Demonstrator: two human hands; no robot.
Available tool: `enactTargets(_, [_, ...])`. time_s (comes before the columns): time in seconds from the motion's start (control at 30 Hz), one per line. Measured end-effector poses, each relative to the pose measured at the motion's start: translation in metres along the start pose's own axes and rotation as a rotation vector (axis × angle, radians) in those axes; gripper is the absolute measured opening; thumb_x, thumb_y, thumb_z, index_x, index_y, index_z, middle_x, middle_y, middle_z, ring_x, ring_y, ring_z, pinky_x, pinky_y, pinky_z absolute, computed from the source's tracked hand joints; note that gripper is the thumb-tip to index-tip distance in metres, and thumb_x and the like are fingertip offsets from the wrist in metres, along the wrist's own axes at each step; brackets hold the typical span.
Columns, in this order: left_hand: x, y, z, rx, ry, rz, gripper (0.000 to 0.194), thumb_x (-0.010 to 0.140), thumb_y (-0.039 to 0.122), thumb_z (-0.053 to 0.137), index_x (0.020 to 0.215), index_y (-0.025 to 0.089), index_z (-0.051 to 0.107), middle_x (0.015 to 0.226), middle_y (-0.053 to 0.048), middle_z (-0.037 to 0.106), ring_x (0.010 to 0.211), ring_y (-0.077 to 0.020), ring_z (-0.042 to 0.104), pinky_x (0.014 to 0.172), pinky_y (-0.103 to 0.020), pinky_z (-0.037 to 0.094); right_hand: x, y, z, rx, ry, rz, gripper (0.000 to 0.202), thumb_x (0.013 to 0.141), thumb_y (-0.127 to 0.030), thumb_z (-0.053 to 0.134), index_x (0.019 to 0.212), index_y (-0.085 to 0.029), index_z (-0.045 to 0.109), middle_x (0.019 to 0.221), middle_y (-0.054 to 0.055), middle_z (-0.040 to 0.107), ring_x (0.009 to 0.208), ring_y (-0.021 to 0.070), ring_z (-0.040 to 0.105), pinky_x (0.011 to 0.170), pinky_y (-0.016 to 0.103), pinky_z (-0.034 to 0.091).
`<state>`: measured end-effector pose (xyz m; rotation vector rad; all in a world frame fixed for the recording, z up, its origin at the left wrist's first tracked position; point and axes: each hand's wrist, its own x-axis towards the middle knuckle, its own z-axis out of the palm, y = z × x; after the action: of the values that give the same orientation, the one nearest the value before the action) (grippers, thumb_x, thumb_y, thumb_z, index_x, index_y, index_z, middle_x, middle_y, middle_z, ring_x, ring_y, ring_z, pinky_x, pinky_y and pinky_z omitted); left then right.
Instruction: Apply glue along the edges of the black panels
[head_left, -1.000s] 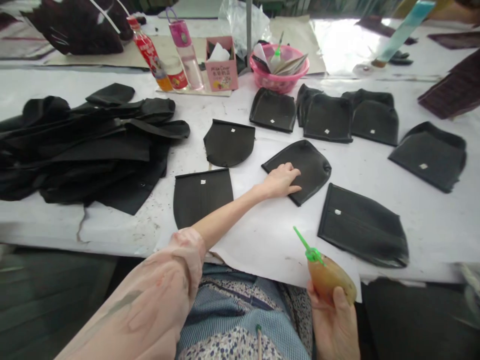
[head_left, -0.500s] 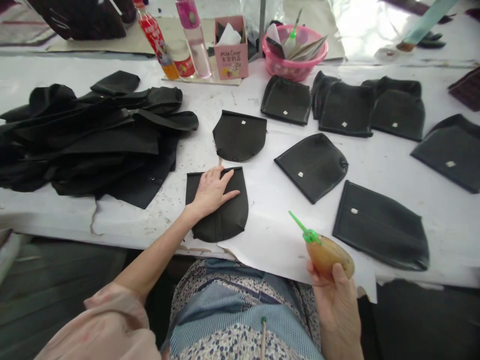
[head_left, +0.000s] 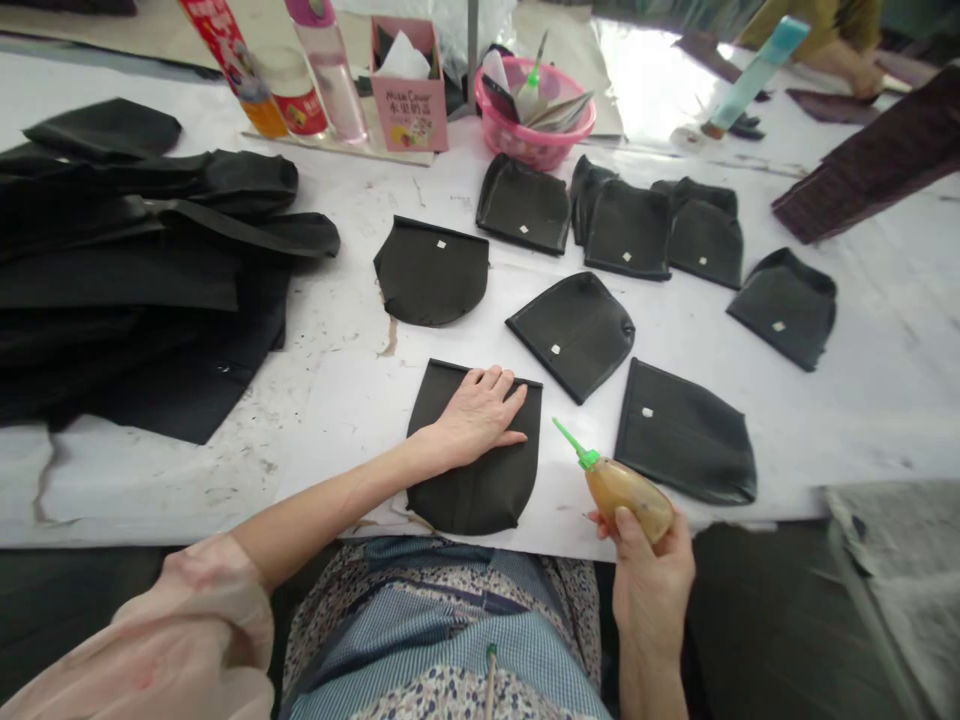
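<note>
My left hand (head_left: 480, 420) lies flat with its fingers apart on a black rounded piece (head_left: 469, 495) near the table's front edge. To its right, my right hand (head_left: 651, 570) is wrapped round a squeeze bottle (head_left: 630, 497) of amber liquid, whose green nozzle (head_left: 574, 441) points up and left. Just beyond the hands are another black piece (head_left: 433, 270) with a small white square, a tilted one (head_left: 576, 335), and one (head_left: 688, 430) right of the bottle.
A heap of black material (head_left: 135, 270) covers the left side. More black pieces (head_left: 628, 225) stand behind. A pink basket (head_left: 536, 140), a pink box (head_left: 409, 110) and a clear bottle (head_left: 334, 75) are at the back. Another person's hand (head_left: 862, 78) shows at the upper right.
My left hand and the black piece under it have shifted right and nearer the front edge, closer to the squeeze bottle. The view has turned right, showing another person at the back.
</note>
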<state>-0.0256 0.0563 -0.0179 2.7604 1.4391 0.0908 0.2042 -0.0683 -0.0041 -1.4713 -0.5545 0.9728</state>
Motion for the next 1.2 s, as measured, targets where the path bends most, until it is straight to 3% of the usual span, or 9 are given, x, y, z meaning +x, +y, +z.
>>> enactTargets(0.23, [0.006,0.0,0.011,-0.033,0.073,0.012,0.066,0.092,0.059,0.063,0.138,0.011,0.059,0.14,-0.022,0.056,0.131,-0.0367,0.051,0.107,-0.047,0.039,0.02,0.005,-0.004,-0.239,-0.079,-0.184,0.067,0.068,-0.032,0.092,0.126,-0.021,0.06,0.108,0.006,0.069,0.071,0.0181,0.072,0.057,0.026,0.06])
enactTargets(0.4, [0.004,0.002,0.013,-0.061,0.092,-0.009,0.066,0.09,0.059,0.065,0.135,0.011,0.061,0.141,-0.021,0.056,0.132,-0.0362,0.051,0.11,-0.046,0.038,0.032,0.004,0.009,-0.351,-0.119,-0.286,0.071,0.066,-0.038,0.092,0.127,-0.021,0.06,0.12,0.01,0.065,0.094,0.0237,0.07,0.067,0.03,0.063])
enactTargets(0.7, [0.003,0.0,0.016,-0.088,0.11,-0.019,0.065,0.089,0.06,0.067,0.131,0.012,0.062,0.141,-0.02,0.056,0.132,-0.0356,0.051,0.11,-0.046,0.037,0.051,0.008,0.025,-0.47,-0.163,-0.391,0.069,0.07,-0.042,0.089,0.128,-0.02,0.06,0.126,0.011,0.062,0.106,0.0266,0.067,0.088,0.039,0.06])
enactTargets(0.93, [0.002,-0.001,0.016,-0.105,0.124,-0.022,0.064,0.088,0.061,0.067,0.13,0.013,0.062,0.141,-0.02,0.056,0.132,-0.0353,0.051,0.11,-0.046,0.037,0.057,0.002,0.02,-0.567,-0.248,-0.478,0.064,0.072,-0.043,0.088,0.126,-0.021,0.062,0.123,0.011,0.063,0.105,0.0264,0.066,0.085,0.037,0.061])
enactTargets(1.2, [0.002,-0.001,0.018,-0.112,0.122,-0.023,0.064,0.088,0.06,0.068,0.131,0.013,0.062,0.141,-0.02,0.055,0.133,-0.0358,0.05,0.111,-0.046,0.036,0.049,-0.011,0.004,-0.621,-0.295,-0.477,0.062,0.074,-0.04,0.087,0.128,-0.023,0.063,0.121,0.008,0.064,0.102,0.0237,0.067,0.08,0.032,0.06])
